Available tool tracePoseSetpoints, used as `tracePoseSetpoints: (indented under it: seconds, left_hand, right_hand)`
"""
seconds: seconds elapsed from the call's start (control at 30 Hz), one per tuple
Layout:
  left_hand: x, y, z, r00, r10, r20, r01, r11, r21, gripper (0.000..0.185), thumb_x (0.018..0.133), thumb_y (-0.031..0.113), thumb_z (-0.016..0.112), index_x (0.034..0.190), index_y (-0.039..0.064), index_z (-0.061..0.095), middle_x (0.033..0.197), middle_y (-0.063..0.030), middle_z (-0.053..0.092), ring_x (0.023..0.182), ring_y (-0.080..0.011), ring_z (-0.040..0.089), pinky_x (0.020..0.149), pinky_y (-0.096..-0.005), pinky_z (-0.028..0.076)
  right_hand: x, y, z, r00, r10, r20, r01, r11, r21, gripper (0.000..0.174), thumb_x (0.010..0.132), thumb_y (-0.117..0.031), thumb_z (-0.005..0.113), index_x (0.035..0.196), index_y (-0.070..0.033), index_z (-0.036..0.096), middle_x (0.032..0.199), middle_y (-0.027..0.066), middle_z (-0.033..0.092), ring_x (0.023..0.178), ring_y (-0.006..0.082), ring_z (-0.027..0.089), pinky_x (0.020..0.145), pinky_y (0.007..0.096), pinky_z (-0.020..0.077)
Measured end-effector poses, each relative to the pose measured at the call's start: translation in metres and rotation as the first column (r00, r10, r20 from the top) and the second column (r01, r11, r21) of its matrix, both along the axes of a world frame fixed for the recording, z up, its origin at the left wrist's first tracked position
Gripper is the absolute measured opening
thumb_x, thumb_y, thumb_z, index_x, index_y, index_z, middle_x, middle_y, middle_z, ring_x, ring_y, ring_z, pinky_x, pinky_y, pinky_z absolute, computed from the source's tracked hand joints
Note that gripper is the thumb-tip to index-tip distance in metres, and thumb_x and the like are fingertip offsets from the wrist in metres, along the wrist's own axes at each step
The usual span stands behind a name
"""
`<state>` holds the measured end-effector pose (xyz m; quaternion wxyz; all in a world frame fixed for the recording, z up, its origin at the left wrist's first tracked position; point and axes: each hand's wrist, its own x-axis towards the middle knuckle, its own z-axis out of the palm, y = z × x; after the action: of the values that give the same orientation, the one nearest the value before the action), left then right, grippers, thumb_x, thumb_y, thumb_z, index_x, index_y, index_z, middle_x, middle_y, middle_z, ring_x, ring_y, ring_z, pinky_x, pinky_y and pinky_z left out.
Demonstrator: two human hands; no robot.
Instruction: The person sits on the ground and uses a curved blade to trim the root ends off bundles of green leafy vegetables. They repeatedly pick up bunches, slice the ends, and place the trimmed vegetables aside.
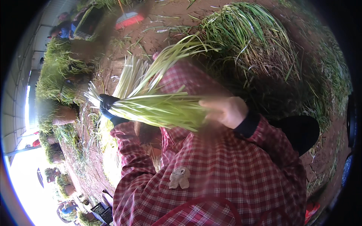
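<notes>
My left hand (108,104), in a dark glove, is closed round the pale stem ends of a bunch of long yellow-green leaves, like chives (158,108). The bunch lies sideways across my front, with some stem ends poking out beyond the glove. My bare right hand (229,111) is at the leaf-tip end, finger and thumb against the leaves; blur hides whether they grip. Just beyond the bunch, a paler bundle of stalks (130,73) has a band near its end. Loose leaves (172,59) fan out beside it over checked cloth.
A large heap of green leaves (246,42) lies on the dirt floor at upper right. Further off are a broom with red bristles (130,21), leaf piles (56,70), people (63,28) and a black crate (101,212). A black rounded object (299,134) is beside my right arm.
</notes>
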<state>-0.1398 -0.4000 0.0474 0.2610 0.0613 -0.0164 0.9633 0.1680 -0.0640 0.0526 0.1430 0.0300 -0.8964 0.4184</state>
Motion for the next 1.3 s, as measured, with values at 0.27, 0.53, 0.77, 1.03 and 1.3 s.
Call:
tracePoseSetpoints:
  seconds: [0.27, 0.53, 0.77, 1.03, 1.3]
  left_hand:
    - [-0.017, 0.052, 0.058, 0.954, -0.014, -0.299, -0.041, 0.983, -0.177, 0.011, 0.083, 0.016, 0.050, 0.077, 0.009, 0.054, 0.050, 0.0075, 0.043, 0.044, -0.0044, 0.040, 0.053, -0.0202, 0.038]
    - [-0.008, 0.141, 0.152, 0.687, -0.320, -0.652, 0.207, 0.947, -0.246, 0.010, 0.082, 0.016, 0.057, 0.089, 0.011, 0.054, 0.055, 0.0074, 0.048, 0.047, -0.0032, 0.046, 0.052, -0.0184, 0.043]
    - [-0.010, 0.044, 0.063, 0.947, -0.166, -0.276, 0.152, 0.986, -0.072, 0.019, 0.078, 0.006, 0.058, 0.096, 0.005, 0.055, 0.051, 0.0077, 0.045, 0.042, -0.0021, 0.042, 0.046, -0.0170, 0.038]
    - [-0.017, -0.030, -0.008, 0.996, 0.012, 0.084, -0.013, 1.000, 0.008, 0.031, 0.072, 0.002, 0.059, 0.103, -0.002, 0.059, 0.053, 0.0077, 0.045, 0.044, -0.0024, 0.043, 0.046, -0.0162, 0.037]
    - [-0.017, -0.019, -0.002, 0.998, -0.018, -0.064, 0.012, 0.997, -0.080, 0.028, 0.075, 0.007, 0.059, 0.102, -0.002, 0.058, 0.053, 0.0070, 0.044, 0.046, -0.0063, 0.041, 0.054, -0.0218, 0.041]
  right_hand:
    - [-0.043, 0.073, 0.045, 0.925, -0.346, -0.159, 0.314, 0.929, -0.198, 0.018, 0.087, -0.007, 0.058, 0.104, -0.006, 0.066, 0.105, 0.0038, 0.067, 0.075, 0.0060, 0.062, 0.055, 0.0181, 0.0480]
    - [-0.009, 0.105, 0.050, 0.840, -0.504, -0.203, 0.463, 0.859, -0.218, 0.022, 0.088, -0.001, 0.055, 0.109, -0.004, 0.063, 0.111, 0.0038, 0.064, 0.095, 0.0081, 0.060, 0.068, 0.0189, 0.0484]
    - [0.039, 0.137, 0.032, 0.791, -0.592, -0.151, 0.559, 0.801, -0.213, 0.021, 0.088, -0.004, 0.057, 0.107, -0.007, 0.065, 0.111, 0.0036, 0.064, 0.097, 0.0098, 0.062, 0.070, 0.0208, 0.0522]
    - [0.023, 0.114, 0.029, 0.838, -0.540, 0.081, 0.532, 0.775, -0.341, 0.017, 0.087, -0.010, 0.060, 0.103, -0.007, 0.067, 0.099, 0.0010, 0.068, 0.072, 0.0032, 0.059, 0.054, 0.0159, 0.0464]
    - [-0.057, 0.086, 0.012, 0.947, -0.321, -0.026, 0.300, 0.908, -0.292, 0.013, 0.085, -0.006, 0.061, 0.095, -0.005, 0.068, 0.093, 0.0038, 0.069, 0.074, 0.0065, 0.062, 0.058, 0.0176, 0.0477]
